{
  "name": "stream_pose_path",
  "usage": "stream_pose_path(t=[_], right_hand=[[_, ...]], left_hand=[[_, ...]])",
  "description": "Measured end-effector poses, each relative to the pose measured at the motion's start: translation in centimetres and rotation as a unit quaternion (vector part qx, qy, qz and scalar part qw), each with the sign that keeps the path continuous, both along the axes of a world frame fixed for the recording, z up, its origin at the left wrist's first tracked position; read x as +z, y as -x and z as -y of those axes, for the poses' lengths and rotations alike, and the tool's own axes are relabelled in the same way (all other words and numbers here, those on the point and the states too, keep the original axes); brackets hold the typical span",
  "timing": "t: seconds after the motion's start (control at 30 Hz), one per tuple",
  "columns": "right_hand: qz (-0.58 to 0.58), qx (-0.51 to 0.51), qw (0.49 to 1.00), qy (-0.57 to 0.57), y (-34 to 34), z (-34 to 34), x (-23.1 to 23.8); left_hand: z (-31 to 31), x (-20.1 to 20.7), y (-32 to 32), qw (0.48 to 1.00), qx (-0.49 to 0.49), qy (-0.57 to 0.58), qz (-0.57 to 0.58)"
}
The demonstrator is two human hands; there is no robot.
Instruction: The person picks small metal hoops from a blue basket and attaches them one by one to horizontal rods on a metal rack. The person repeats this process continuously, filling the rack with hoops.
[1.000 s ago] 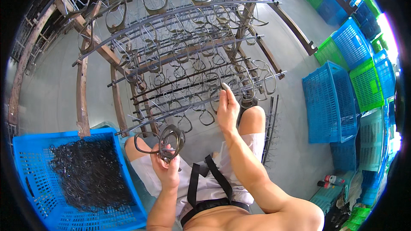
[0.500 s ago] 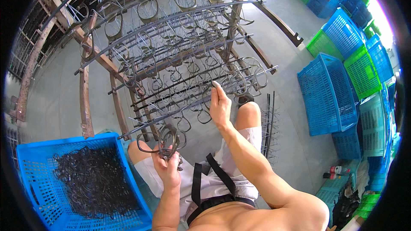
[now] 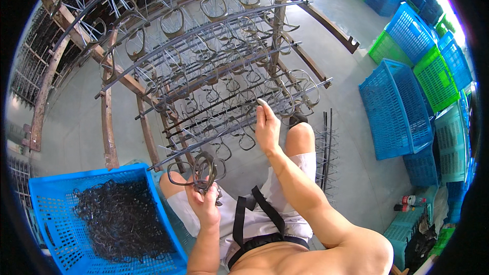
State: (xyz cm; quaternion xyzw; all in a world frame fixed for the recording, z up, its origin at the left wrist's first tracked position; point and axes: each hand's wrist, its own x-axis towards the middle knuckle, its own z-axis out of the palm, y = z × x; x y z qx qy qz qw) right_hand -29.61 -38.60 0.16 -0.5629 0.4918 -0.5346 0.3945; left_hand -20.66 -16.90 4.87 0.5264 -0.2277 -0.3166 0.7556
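My left hand [image 3: 205, 208] is closed around a bunch of dark, rounded loop-shaped parts [image 3: 204, 167], held upright above my left thigh. Out in front, my right hand [image 3: 267, 131] reaches to the lowest rail [image 3: 224, 131] of a rack. Its thumb and fingers are pressed together at the rail, and a pale covering shows on one fingertip. Whatever they pinch is too small to make out. Similar loops [image 3: 247, 140] hang from the rail beside that hand. Higher rails of the rack carry rows of olive-dark loops [image 3: 173, 23] on thin metal prongs.
A blue basket [image 3: 66, 179] at my left holds a heap of dark, tangled pieces [image 3: 122, 219]. Brown rack posts [image 3: 108, 127] stand beyond it. Pronged rods [image 3: 326, 147] lie on the floor near my right knee. Blue crates [image 3: 389, 117] and green crates [image 3: 438, 79] are stacked at right.
The view has shifted slightly, so the rack and baskets sit a little differently in it. Both hands keep almost the same place and the left still holds its bunch of loops.
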Motion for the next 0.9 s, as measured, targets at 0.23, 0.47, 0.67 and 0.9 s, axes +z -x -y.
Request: stream_pose_path(t=[0.23,0.47,0.67,0.9], right_hand=[[0.115,0.065,0.985,-0.107,0.4,0.5,-0.3],[0.11,0.079,0.99,-0.04,0.4,0.8,-1.1],[-0.261,0.034,0.95,0.167,0.3,-7.6,3.6],[-0.078,0.354,0.931,-0.051,-0.6,-13.1,5.0]], left_hand=[[-0.8,0.1,-0.6,1.0,0.009,-0.018,-0.01],[-0.8,-0.6,-1.4,0.99,-0.047,0.003,-0.132],[-2.0,-0.4,-2.4,0.98,-0.081,0.033,-0.177],[-1.9,0.5,-1.9,0.981,-0.045,0.058,-0.18]])
